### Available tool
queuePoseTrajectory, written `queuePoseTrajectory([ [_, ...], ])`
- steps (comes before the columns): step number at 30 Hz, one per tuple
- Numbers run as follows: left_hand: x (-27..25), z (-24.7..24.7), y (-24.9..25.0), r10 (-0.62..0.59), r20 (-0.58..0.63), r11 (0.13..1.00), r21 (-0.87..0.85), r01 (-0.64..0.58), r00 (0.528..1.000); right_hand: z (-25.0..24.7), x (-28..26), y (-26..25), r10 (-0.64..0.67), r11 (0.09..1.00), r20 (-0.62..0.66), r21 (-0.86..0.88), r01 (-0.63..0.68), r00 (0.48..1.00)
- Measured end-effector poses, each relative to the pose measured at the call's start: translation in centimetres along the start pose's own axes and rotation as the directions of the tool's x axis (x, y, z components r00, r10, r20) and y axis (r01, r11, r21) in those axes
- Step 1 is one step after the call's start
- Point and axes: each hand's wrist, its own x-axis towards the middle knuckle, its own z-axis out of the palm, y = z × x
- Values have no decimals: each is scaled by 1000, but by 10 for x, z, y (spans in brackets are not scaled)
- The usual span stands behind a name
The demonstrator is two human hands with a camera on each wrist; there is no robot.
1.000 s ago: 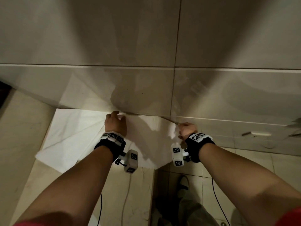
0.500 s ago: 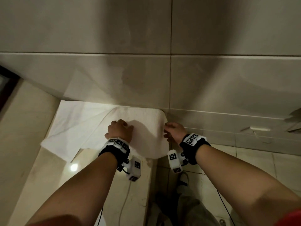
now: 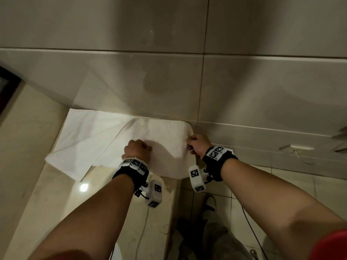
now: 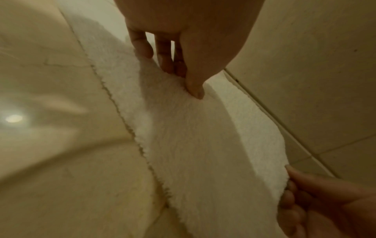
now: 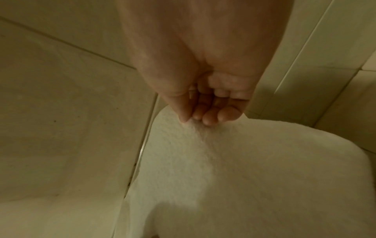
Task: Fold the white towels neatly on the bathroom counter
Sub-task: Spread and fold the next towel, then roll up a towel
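Note:
A white towel (image 3: 165, 132) lies on the beige marble counter (image 3: 56, 194), pushed up against the tiled wall. Its upper layer is doubled over, with a rounded fold by the wall, and a flatter layer (image 3: 84, 136) spreads out to the left. My left hand (image 3: 138, 149) sits near the middle of the upper layer and pinches it between thumb and fingers (image 4: 162, 61). My right hand (image 3: 197, 144) pinches the towel's right edge, fingertips (image 5: 207, 120) closed on the terry cloth (image 5: 223, 169). The right hand (image 4: 305, 201) also shows in the left wrist view, on that same edge.
The counter's front edge (image 3: 176, 203) drops to the tiled floor (image 3: 281, 184) on the right, where a leg and shoe (image 3: 210, 203) stand. Cables hang from both wrist cameras. A dark frame (image 3: 5, 91) borders the far left. A lamp reflection (image 3: 84, 187) shines on the counter.
Both hands have drawn back from the wall toward the counter's front, still holding the towel. The upper layer now lies lower, with a rounded fold along the wall.

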Motion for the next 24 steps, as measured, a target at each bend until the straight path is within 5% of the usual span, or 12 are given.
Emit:
queuePoseTrajectory([
  [10,-1,-3,1,80,-76,994,81,-73,994,-4,-4,-11,-20,1000,-75,22,21,997],
  [14,-4,-2,2,85,-43,994,76,-82,995,-1,-1,-9,-17,990,-132,-144,-2,991],
  [18,-9,-4,-2,98,-45,994,49,-96,994,-3,-10,-17,-3,961,-43,-278,-9,999],
  [24,-21,-19,-10,134,-46,991,28,-133,990,1,-24,-30,-29,986,-124,-169,8,992],
])
